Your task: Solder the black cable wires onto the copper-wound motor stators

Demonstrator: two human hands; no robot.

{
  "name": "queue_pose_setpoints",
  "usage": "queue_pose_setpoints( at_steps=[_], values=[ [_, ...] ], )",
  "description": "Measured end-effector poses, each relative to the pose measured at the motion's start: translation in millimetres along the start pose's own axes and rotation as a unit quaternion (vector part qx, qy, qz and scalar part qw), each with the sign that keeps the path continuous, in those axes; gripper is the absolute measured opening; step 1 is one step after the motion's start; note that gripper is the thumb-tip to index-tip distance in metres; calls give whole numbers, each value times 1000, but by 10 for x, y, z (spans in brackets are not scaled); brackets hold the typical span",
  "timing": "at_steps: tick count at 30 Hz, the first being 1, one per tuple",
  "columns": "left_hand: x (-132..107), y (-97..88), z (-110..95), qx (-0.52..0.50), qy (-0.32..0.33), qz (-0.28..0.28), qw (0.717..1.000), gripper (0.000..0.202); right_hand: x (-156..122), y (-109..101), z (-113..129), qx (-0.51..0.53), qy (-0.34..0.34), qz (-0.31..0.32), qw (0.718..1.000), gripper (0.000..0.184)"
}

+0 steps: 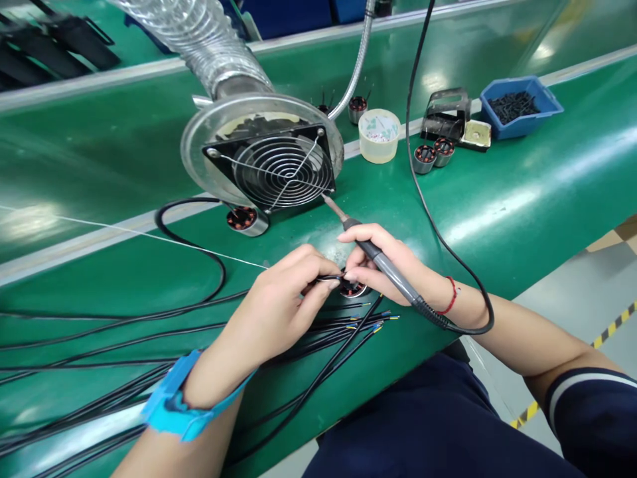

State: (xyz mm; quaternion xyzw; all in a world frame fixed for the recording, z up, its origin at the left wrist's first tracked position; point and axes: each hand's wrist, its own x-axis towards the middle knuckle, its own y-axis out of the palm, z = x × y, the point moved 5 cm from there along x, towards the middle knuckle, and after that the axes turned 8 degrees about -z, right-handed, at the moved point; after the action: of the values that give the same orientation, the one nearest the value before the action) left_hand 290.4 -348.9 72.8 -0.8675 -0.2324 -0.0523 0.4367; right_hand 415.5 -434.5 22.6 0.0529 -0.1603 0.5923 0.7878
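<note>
My right hand [385, 259] is closed round a soldering iron [393, 272], whose tip points up and left toward the fan grille. Its thumb and a finger also pinch at a lead above a small motor stator [354, 290]. My left hand [286, 292], with a blue wrist strap [179, 398], pinches a thin black cable [326, 277] beside that stator. The fingers partly hide the stator and the cable's end. Several black cables [318, 345] with stripped coloured wire ends lie under and beside my left hand.
A fume extractor fan [286, 172] on a clear duct stands ahead. Near it sits a stator with a black cable [247, 221]. Farther right are a tape roll [379, 136], two stators [434, 156], an iron stand [448, 116] and a blue bin [520, 106] of black pieces.
</note>
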Motion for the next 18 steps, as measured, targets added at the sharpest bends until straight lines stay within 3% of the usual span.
queue_pose_setpoints(
  at_steps=[8,18],
  values=[
    [-4,-15,106,-64,-12,-17,998,11,-1,-9,78,-69,-34,-6,997,46],
    [3,-26,78,-31,2,-20,999,11,-13,9,2,14,35,-29,999,49]
  ],
)
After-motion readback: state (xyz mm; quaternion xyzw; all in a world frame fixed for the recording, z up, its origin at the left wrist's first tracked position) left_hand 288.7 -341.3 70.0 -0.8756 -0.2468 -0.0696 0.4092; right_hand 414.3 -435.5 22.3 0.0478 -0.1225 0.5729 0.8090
